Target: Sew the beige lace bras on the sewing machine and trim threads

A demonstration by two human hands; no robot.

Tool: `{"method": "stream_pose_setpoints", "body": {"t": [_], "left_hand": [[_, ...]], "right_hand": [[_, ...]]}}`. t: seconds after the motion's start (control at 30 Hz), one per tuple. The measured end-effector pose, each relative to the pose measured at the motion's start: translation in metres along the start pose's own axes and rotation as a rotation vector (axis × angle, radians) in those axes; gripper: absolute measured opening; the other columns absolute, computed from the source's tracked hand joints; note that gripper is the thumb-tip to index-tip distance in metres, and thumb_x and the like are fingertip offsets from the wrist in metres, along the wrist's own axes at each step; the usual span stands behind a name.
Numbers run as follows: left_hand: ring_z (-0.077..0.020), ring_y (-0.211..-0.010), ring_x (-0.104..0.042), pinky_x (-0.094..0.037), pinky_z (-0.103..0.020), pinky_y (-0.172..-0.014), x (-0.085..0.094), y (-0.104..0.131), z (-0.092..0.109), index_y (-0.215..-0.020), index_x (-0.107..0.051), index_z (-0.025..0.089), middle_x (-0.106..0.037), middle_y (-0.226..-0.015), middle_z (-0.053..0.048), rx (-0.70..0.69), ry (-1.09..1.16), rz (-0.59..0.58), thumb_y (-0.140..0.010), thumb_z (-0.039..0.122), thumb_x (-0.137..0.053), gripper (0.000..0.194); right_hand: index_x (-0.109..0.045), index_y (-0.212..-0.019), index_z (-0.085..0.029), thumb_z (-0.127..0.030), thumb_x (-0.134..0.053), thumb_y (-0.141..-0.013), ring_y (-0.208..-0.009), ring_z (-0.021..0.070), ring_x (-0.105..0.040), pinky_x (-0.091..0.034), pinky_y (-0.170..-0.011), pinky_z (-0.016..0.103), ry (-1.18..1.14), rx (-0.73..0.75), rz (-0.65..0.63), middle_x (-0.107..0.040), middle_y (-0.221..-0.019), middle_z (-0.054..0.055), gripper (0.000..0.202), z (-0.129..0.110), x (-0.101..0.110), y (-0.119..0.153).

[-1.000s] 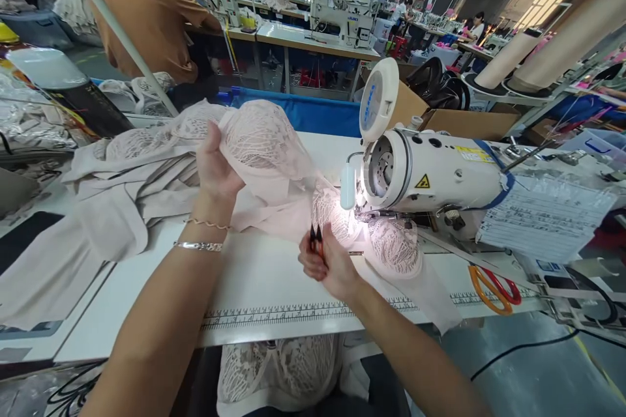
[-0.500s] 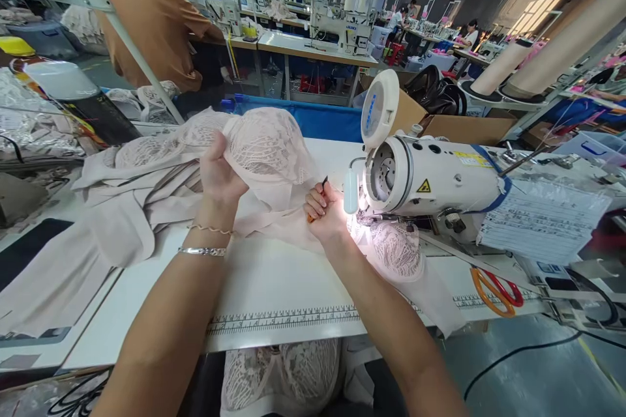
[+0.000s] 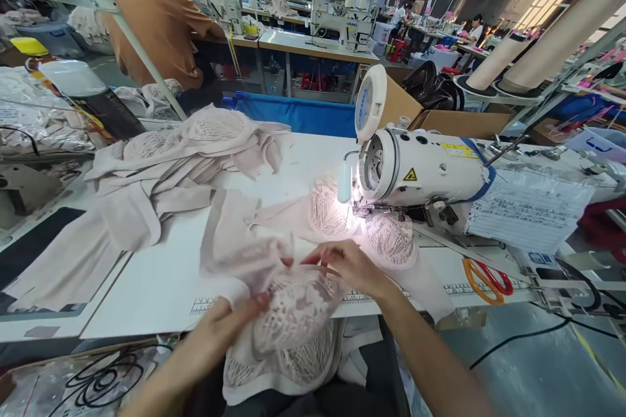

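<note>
A pale pink lace bra point(image 3: 298, 309) hangs over the table's front edge, its cup facing up, blurred by motion. My left hand point(image 3: 239, 316) grips its left side, thumb on top, partly hidden by fabric. My right hand point(image 3: 349, 264) is closed at the cup's upper edge, fingers pinching the fabric. The small dark-tipped tool is not visible in it now. Behind my right hand, a second lace bra point(image 3: 391, 241) lies under the lit needle area of the white sewing machine point(image 3: 420, 166). Another lace bra point(image 3: 313, 361) rests on my lap.
A heap of bras point(image 3: 161, 169) covers the table's left side. Orange-handled scissors point(image 3: 482, 281) and red-handled ones lie at the right edge, near a handwritten sheet point(image 3: 531, 208). A printed ruler point(image 3: 362, 298) runs along the front edge. A co-worker point(image 3: 151, 26) sits beyond.
Both hands have drawn the bra from the far left toward me, down to the front edge. My right hand has left the needle area; the orange-handled, dark-tipped tool in it no longer shows.
</note>
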State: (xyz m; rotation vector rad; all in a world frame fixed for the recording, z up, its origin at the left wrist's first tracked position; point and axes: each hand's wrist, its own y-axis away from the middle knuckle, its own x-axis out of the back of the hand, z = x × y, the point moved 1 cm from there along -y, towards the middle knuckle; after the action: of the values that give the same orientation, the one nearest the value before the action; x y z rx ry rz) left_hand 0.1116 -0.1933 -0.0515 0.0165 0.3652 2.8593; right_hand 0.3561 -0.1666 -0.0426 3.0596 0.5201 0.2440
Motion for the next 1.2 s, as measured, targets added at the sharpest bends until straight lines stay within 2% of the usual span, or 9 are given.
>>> {"method": "stream_pose_setpoints", "body": {"t": [0.1, 0.27, 0.33, 0.43, 0.6, 0.7, 0.8, 0.9, 1.2], "left_hand": [[-0.0315, -0.108, -0.07, -0.06, -0.041, -0.089, -0.01, 0.032, -0.029, -0.11, -0.075, 0.021, -0.078, -0.098, -0.009, 0.006, -0.258, -0.16, -0.092, 0.053, -0.063, 0.039], [-0.0163, -0.062, -0.07, -0.055, -0.021, -0.059, 0.001, 0.048, -0.005, -0.095, -0.072, 0.02, -0.072, -0.073, -0.003, -0.076, -0.39, -0.804, -0.101, 0.037, -0.053, 0.027], [-0.0121, -0.049, -0.063, -0.05, -0.019, -0.051, -0.005, 0.036, 0.009, -0.099, -0.07, 0.018, -0.069, -0.068, -0.002, -0.186, -0.362, -0.73, -0.106, 0.03, -0.04, 0.032], [-0.0211, -0.095, -0.071, -0.057, -0.031, -0.082, -0.031, 0.011, 0.023, -0.122, -0.068, 0.024, -0.071, -0.112, -0.011, -0.556, -0.63, -0.522, -0.101, 0.012, -0.044, 0.034], [-0.0376, -0.154, -0.02, -0.021, -0.06, -0.123, -0.059, -0.015, 0.039, -0.084, -0.076, 0.023, -0.03, -0.166, -0.004, -0.826, -0.822, -0.931, -0.083, 0.01, -0.076, 0.013], [-0.0335, -0.144, -0.041, -0.02, -0.056, -0.123, -0.048, -0.02, 0.047, -0.07, -0.068, 0.02, -0.051, -0.153, -0.007, -0.726, -0.67, -1.098, -0.082, 0.014, -0.077, 0.017], [-0.0197, -0.091, -0.068, -0.046, -0.04, -0.099, -0.032, -0.021, 0.04, -0.062, -0.055, 0.018, -0.076, -0.099, -0.008, -0.442, -0.433, -1.163, -0.09, 0.018, -0.064, 0.029], [-0.0115, -0.057, -0.048, -0.041, -0.025, -0.059, -0.024, -0.021, 0.02, -0.064, -0.052, 0.018, -0.06, -0.063, 0.0, -0.122, -0.195, -0.983, -0.092, 0.038, -0.064, 0.037], [-0.0077, -0.043, -0.035, -0.032, -0.022, -0.048, -0.05, 0.005, -0.032, -0.057, -0.039, 0.019, -0.041, -0.046, 0.005, 0.269, 0.7, -0.563, -0.072, 0.042, -0.084, 0.053]], "right_hand": [[-0.06, -0.061, -0.018, -0.051, -0.066, -0.088, -0.054, 0.0096, -0.039, -0.029, -0.053, 0.024, 0.192, -0.049, -0.047, -0.046, -0.054, -0.005, 0.044, -0.003, -0.014, 0.027], [-0.061, -0.071, -0.019, -0.013, -0.055, -0.083, -0.059, 0.0119, -0.056, -0.035, -0.056, 0.021, 0.416, 0.021, 0.156, -0.063, -0.063, -0.002, 0.015, 0.008, -0.018, 0.077], [-0.063, -0.076, -0.019, -0.005, -0.05, -0.079, -0.06, 0.0123, -0.061, -0.038, -0.056, 0.02, 0.445, 0.121, 0.189, -0.067, -0.066, -0.001, 0.019, 0.012, -0.018, 0.092], [-0.064, -0.08, -0.02, -0.002, -0.05, -0.082, -0.061, 0.0118, -0.063, -0.041, -0.058, 0.02, 0.472, 0.307, 0.193, -0.071, -0.07, -0.001, 0.023, 0.01, -0.022, 0.108], [-0.063, -0.079, -0.02, -0.005, -0.057, -0.089, -0.056, 0.0094, -0.058, -0.039, -0.059, 0.022, 0.48, 0.396, 0.07, -0.069, -0.066, -0.003, 0.019, -0.008, -0.019, 0.132], [-0.063, -0.077, -0.02, -0.012, -0.057, -0.093, -0.056, 0.0101, -0.058, -0.039, -0.059, 0.022, 0.392, 0.369, 0.013, -0.067, -0.063, -0.003, 0.019, -0.016, -0.012, 0.142], [-0.064, -0.075, -0.02, -0.024, -0.057, -0.099, -0.053, 0.0099, -0.054, -0.038, -0.056, 0.022, 0.259, 0.32, -0.047, -0.063, -0.059, -0.002, 0.025, -0.013, -0.005, 0.143], [-0.065, -0.072, -0.019, -0.041, -0.059, -0.099, -0.047, 0.0087, -0.044, -0.031, -0.047, 0.023, 0.115, 0.217, -0.111, -0.056, -0.056, -0.003, 0.035, -0.002, 0.0, 0.137], [-0.04, -0.051, -0.022, -0.069, -0.07, -0.08, -0.046, 0.0107, -0.035, -0.025, -0.047, 0.027, -0.306, -0.12, -0.047, -0.046, -0.05, -0.003, 0.063, 0.032, -0.004, 0.124]]}}
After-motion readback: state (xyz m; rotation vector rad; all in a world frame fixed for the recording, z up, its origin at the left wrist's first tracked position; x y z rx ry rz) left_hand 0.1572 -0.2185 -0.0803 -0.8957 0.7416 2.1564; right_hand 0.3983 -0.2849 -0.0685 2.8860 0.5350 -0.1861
